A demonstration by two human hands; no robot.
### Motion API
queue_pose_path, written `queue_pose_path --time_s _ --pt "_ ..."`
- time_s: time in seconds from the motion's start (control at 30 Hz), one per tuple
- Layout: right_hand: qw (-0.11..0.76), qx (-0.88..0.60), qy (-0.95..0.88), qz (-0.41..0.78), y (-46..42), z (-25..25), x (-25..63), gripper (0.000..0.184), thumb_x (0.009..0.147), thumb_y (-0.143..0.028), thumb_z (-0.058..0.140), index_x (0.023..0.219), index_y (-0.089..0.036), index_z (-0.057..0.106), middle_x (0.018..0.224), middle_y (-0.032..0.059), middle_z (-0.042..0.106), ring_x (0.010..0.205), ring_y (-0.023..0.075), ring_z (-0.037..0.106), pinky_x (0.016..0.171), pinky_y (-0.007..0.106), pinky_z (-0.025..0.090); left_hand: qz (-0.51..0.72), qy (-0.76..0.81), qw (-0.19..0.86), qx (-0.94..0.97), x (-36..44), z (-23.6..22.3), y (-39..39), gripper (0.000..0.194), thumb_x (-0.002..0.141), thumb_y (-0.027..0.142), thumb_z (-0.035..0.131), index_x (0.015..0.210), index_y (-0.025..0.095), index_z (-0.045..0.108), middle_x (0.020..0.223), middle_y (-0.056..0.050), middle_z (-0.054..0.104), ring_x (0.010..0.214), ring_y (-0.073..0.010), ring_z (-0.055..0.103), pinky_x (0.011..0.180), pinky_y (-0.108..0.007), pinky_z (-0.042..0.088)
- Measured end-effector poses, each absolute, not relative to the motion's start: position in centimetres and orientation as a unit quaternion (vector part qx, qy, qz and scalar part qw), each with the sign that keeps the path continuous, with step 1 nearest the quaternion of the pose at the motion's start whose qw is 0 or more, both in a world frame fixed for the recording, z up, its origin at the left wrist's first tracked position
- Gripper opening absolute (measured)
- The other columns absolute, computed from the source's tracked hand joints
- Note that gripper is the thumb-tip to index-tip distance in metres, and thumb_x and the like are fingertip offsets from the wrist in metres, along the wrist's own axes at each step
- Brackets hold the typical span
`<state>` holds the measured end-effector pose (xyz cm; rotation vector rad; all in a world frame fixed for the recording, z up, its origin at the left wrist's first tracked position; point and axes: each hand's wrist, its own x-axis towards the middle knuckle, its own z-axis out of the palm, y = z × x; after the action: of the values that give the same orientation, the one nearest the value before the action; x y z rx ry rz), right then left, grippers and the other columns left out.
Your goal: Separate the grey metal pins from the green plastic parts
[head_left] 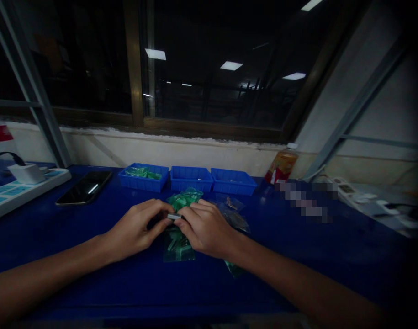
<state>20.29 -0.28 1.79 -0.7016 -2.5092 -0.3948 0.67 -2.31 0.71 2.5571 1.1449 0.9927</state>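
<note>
Near the centre of the frame, a small pale bar-like piece (174, 216) sits between the fingertips of both hands, held above some green-tinted plastic bags; too small to tell exactly what it is. Left hand (135, 228) pinches its left end, thumb below and index above; right hand (209, 228) grips the other end between thumb and curled fingers. Gripping both ends probably keeps such a small part steady. Forearms come in from the lower left and lower right corners, wrists low, backs of the hands up, so the hands meet over the bags. One green bag (179, 252) pokes out below the fingers, another green bag (186, 196) just beyond them, likely placed there for easy reach. Clear bags (239, 220) lie just right of the right hand. Farther up, three blue trays stand in a row: left tray (144, 183) with green bags inside, middle tray (191, 184), right tray (233, 188). Phone (83, 188) and power strip (34, 189) at left, bottle (282, 165) upright-ish right of the trays, all on the blue table (126, 288).
</note>
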Motion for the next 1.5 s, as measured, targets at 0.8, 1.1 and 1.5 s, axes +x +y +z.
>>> queue_pose_path --time_s 0.8,1.1,1.5 --pt "0.227 -0.206 -0.92 -0.245 -0.15 1.82 20.36 0.031 0.089 -0.023 0.03 0.067 -0.016 0.05 0.053 0.0013 0.053 0.052 0.0134 0.047 0.055 0.029 0.027 0.259 0.399 0.128 0.87 0.72 1.27 -2.74 0.023 0.09 0.03 0.033 0.094 0.018 0.052 0.079 -0.002 0.056 0.072 -0.0139 0.053 0.067 -0.027 0.042" --pt "0.235 -0.255 -0.922 -0.174 0.0 1.45 20.24 0.028 0.089 -0.023 0.029 0.071 -0.015 0.05 0.056 0.0017 0.054 0.052 0.0123 0.049 0.055 0.027 0.029 0.321 0.381 0.116 0.859 0.58 0.87 -2.71 0.021 0.082 0.027 0.05 0.101 0.018 0.047 0.084 -0.001 0.058 0.075 -0.0131 0.055 0.066 -0.024 0.045" --pt "0.248 -0.232 -0.939 -0.055 0.21 1.35 20.43 0.028 0.088 -0.022 0.025 0.072 -0.016 0.047 0.058 0.0027 0.054 0.055 0.013 0.05 0.056 0.026 0.035 0.355 0.4 0.198 0.822 0.94 1.12 -2.48 0.016 0.086 0.028 0.045 0.091 0.015 0.053 0.077 -0.001 0.06 0.07 -0.0117 0.056 0.065 -0.023 0.044"
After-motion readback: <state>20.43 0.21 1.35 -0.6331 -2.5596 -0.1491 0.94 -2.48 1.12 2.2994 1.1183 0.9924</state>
